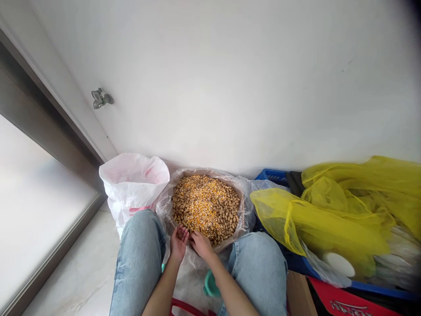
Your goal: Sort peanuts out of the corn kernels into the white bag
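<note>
Peanuts (pixel 232 215) and corn kernels (pixel 201 211) fill the lined container (pixel 242 205). At its near edge the left hand (pixel 178 244) cups palm-up beside the right hand (pixel 201 244); whether either grips anything cannot be told. Working low should limit spills.

Can't see all of the white sack (pixel 126 193), part-hidden behind the left knee (pixel 142 235). Can't make out anything under the fingers (pixel 194 237) of the right hand (pixel 204 247). Getting only part of the teal container (pixel 210 285) behind the right forearm (pixel 230 285), a cut-off red curve (pixel 189 306) at the bottom edge, yellow mesh (pixel 335 224) cropped at right.
</note>
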A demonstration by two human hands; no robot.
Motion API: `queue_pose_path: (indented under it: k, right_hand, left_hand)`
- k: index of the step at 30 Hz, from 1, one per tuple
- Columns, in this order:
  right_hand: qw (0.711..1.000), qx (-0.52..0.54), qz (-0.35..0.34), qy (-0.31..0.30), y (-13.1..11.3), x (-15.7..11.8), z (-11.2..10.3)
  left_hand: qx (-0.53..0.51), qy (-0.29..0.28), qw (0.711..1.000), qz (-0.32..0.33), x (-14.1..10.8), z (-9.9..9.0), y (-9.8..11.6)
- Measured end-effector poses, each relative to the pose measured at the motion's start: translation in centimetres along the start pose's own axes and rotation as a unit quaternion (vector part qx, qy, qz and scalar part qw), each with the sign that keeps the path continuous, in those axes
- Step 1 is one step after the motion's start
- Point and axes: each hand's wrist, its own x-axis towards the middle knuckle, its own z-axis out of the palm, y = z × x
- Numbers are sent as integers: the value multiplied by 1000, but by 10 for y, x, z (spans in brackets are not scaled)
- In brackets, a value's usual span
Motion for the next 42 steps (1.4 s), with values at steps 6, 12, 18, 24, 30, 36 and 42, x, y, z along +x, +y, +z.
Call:
queue_pose_path:
  k: [6,12,18,24,30,36,42]
  right_hand:
    - [999,-32,3,12,-5,1,5]
    - [997,23,43,56,4,3,-14]
    - [1000,9,-27,-9,2,-3,-13]
    - [1000,-6,4,-2,-11,2,-1]
    - [976,199,53,74,-5,6,-39]
    - [886,463,6,21,-4,10,-57]
    - [973,208,78,63,5,9,-17]
  left_hand:
    - [-5,-9,1000,10,1,-2,-1]
    - [-31,-18,999,15,2,-1,2]
    - [-35,-19,999,12,0,-1,0]
    - [-25,-22,999,19,-1,-4,2]
    - [-29,-21,999,8,-1,-2,3]
    - [-9,-40,999,-13,-4,3,1]
    - [-35,-17,999,-26,-2,1,6]
